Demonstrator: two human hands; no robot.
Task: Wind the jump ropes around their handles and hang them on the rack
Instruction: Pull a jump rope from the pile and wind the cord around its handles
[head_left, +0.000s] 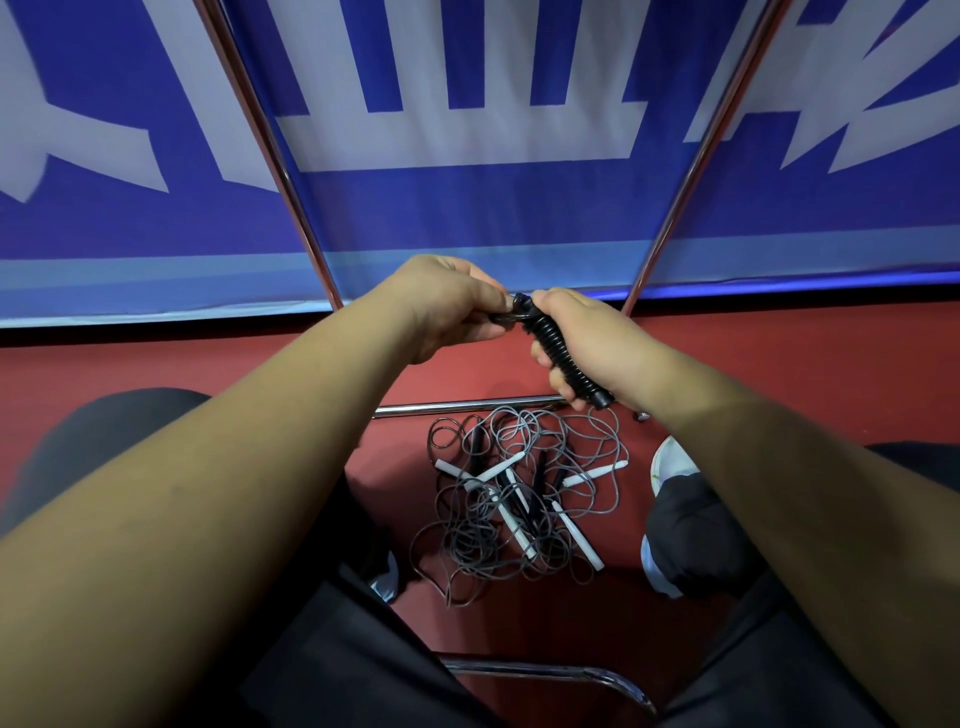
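Black wound jump rope (558, 347), tilted, midair

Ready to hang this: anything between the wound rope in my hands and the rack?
Nothing visible. The wound black rope, gripped by the right hand with the left hand pinching its end, has open air to the rack's chrome poles. The tangled ropes lie below on the floor. The hanging bar is out of view.
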